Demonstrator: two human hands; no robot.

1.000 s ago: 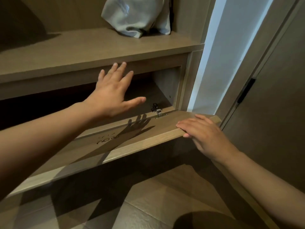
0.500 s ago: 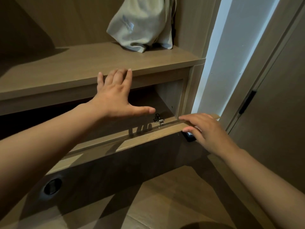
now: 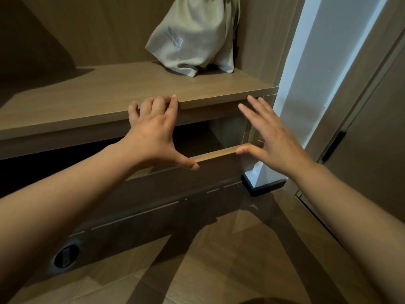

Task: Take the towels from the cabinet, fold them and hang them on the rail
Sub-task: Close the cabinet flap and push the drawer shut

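Observation:
No towel shows in the head view. A wooden cabinet has a drop-down flap door (image 3: 166, 200) that stands nearly upright, leaving a narrow dark gap under the shelf (image 3: 92, 106). My left hand (image 3: 155, 137) rests with its fingertips on the shelf's front edge and its thumb down on the flap's top edge. My right hand (image 3: 271, 139) is spread flat with straight fingers against the flap's right end and holds nothing.
A grey cloth drawstring bag (image 3: 195, 38) sits at the back right of the shelf. A round recessed pull (image 3: 65, 255) is set in the flap's lower left. A white wall strip (image 3: 306, 84) and a dark door (image 3: 372, 139) stand to the right; wood-look floor lies below.
The flap door has swung up from lying flat to nearly shut. My right hand has risen with its right end, and my left hand has moved up to the shelf edge.

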